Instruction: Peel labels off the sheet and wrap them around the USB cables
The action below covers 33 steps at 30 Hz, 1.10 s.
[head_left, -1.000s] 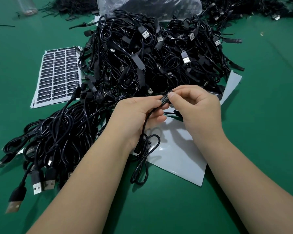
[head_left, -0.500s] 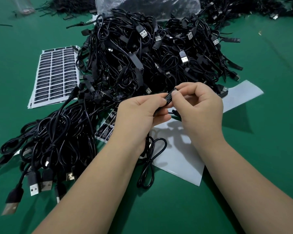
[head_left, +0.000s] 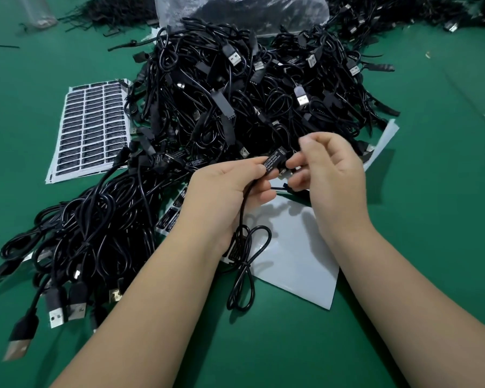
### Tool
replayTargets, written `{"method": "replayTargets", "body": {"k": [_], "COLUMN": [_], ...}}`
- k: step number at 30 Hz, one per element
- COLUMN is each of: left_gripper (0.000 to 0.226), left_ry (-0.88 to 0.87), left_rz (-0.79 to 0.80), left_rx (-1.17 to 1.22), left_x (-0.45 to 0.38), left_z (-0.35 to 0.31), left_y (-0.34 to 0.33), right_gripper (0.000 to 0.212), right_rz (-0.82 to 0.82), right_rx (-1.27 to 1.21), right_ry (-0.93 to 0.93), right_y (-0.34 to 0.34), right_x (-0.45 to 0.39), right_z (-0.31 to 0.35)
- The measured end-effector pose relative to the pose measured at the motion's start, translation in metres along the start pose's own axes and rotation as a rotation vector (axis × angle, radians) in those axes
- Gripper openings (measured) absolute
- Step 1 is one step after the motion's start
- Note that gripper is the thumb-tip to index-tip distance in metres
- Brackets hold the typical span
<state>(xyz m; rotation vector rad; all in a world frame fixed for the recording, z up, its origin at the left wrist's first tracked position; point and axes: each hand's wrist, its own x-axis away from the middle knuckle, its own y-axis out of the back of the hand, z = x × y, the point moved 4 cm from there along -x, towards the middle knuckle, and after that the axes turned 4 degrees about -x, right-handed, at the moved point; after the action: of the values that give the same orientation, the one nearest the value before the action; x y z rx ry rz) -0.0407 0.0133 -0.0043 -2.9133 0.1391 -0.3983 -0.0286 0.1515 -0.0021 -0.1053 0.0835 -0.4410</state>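
My left hand [head_left: 230,189] grips a black USB cable [head_left: 244,264] whose tied loop hangs down onto the table. Around its small controller block sits a black label [head_left: 275,161] with white print. My right hand [head_left: 333,169] pinches that labelled block from the right, fingers curled, the forefinger lifted. A used white backing sheet [head_left: 294,264] lies under both hands, with a few black labels [head_left: 174,217] left on its left edge. A full label sheet [head_left: 93,127] lies at the left.
A big heap of black USB cables [head_left: 249,102] fills the green table behind my hands. A second bundle of cables [head_left: 76,236] with USB plugs spreads at the lower left. A clear plastic bag [head_left: 241,9] lies at the back. More cables lie far right.
My right hand has loosened and turned, its forefinger lifting off the label, so the printed label face now shows. The lifted corner of the backing sheet at the right has dropped back.
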Motion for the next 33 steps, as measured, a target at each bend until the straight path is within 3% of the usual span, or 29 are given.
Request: {"method": "replayTargets", "body": {"k": [3, 8, 11, 14, 19, 26, 30, 33], "left_gripper": [0.023, 0.021, 0.02, 0.024, 0.019, 0.022, 0.024, 0.019], "left_ry": [-0.019, -0.032, -0.008, 0.008, 0.006, -0.394, -0.573, -0.658], "left_rz": [0.055, 0.074, 0.078, 0.097, 0.122, -0.077, -0.06, -0.035], "left_rx": [-0.036, -0.056, -0.051, -0.071, -0.1, -0.621, -0.967, -1.057], "left_x": [0.0, -0.001, -0.002, -0.002, -0.002, 0.002, 0.009, 0.012], "left_z": [0.001, 0.003, 0.003, 0.003, 0.001, -0.008, -0.015, -0.018], "left_y": [-0.001, -0.002, 0.0, 0.001, 0.002, 0.006, 0.0, -0.003], "right_gripper": [0.011, 0.008, 0.017, 0.003, 0.01, 0.021, 0.011, 0.01], "right_rz": [0.117, 0.096, 0.098, 0.154, 0.15, 0.156, 0.184, 0.19], "right_rx": [0.121, 0.21, 0.135, 0.086, 0.084, 0.012, 0.008, 0.012], "right_ry": [0.037, 0.084, 0.053, 0.037, 0.061, -0.031, -0.036, -0.044], "right_y": [-0.006, -0.003, -0.003, -0.006, -0.003, -0.004, -0.004, -0.004], "right_x": [0.002, 0.0, 0.0, 0.002, 0.0, -0.001, 0.0, 0.001], "right_z": [-0.002, -0.001, 0.0, 0.0, 0.002, -0.003, -0.005, -0.008]}}
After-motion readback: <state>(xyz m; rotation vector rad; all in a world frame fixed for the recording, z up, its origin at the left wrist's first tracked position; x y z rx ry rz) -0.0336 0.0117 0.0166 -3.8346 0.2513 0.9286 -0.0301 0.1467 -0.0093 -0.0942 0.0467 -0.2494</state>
